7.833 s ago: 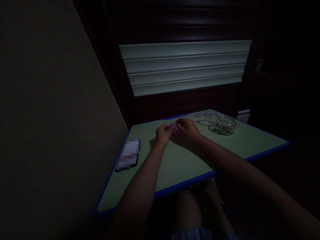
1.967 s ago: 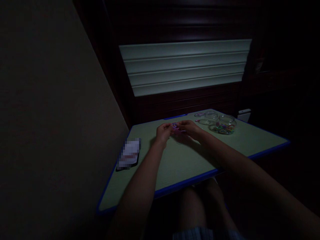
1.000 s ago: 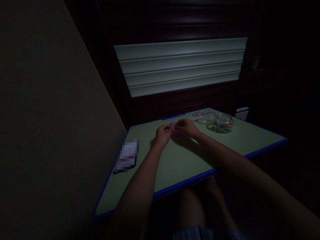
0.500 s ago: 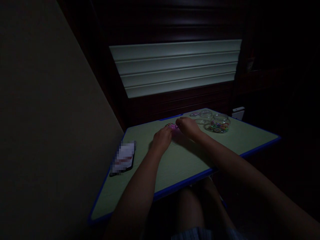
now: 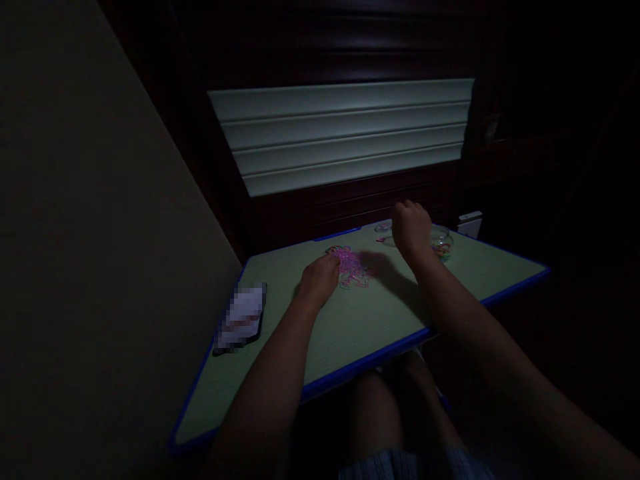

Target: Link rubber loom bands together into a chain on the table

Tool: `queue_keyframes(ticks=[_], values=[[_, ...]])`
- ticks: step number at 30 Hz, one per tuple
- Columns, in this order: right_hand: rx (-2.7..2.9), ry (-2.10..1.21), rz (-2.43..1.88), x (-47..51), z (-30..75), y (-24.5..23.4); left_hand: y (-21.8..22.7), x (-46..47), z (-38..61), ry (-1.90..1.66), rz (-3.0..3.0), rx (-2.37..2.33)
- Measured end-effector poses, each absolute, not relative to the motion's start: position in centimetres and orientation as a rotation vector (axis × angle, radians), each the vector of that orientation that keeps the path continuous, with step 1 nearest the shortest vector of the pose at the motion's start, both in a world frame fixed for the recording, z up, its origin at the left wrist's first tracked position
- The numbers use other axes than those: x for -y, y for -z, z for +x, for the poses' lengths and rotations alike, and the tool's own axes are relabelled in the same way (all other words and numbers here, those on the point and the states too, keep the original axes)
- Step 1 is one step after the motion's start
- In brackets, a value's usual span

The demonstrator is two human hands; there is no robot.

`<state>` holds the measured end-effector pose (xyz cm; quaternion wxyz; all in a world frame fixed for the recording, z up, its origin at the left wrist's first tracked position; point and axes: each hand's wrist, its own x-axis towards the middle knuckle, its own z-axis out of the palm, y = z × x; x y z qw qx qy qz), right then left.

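A pink and purple tangle of small loops [image 5: 353, 265] lies on the green table [image 5: 360, 320] with a blue edge. My left hand [image 5: 320, 279] rests curled on the table with its fingers touching the left side of the tangle. My right hand [image 5: 411, 229] is raised above the table, fingers closed, just in front of a round glass jar [image 5: 442, 241] that holds several coloured loops. What the right fingers hold, if anything, is hidden. The scene is very dim.
A dark phone-like object [image 5: 240, 319] lies near the table's left edge. A clear lid and a few loose loops [image 5: 384, 230] sit beside the jar. A pale wall [image 5: 75, 233] runs along the left; a slatted panel [image 5: 345, 133] stands behind the table. My knees are under the table's near edge.
My right hand has left the pink tangle and moved right and up to the glass jar. The tangle now lies uncovered. My left hand stays at its left side.
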<state>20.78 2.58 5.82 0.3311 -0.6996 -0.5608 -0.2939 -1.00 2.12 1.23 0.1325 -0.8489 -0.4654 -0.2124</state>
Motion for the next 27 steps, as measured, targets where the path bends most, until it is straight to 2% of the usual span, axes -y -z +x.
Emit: queue_keyframes(ticks=[13, 27], values=[[1.051, 0.752, -1.871, -2.6, 24.0, -5.8, -1.1, -2.3, -1.0, 0.588, -2.454, 1.319], [1.010, 0.669, -1.964, -2.6, 24.5, -5.6, -1.4, -2.0, -0.9, 0.552, -2.463, 1.348]])
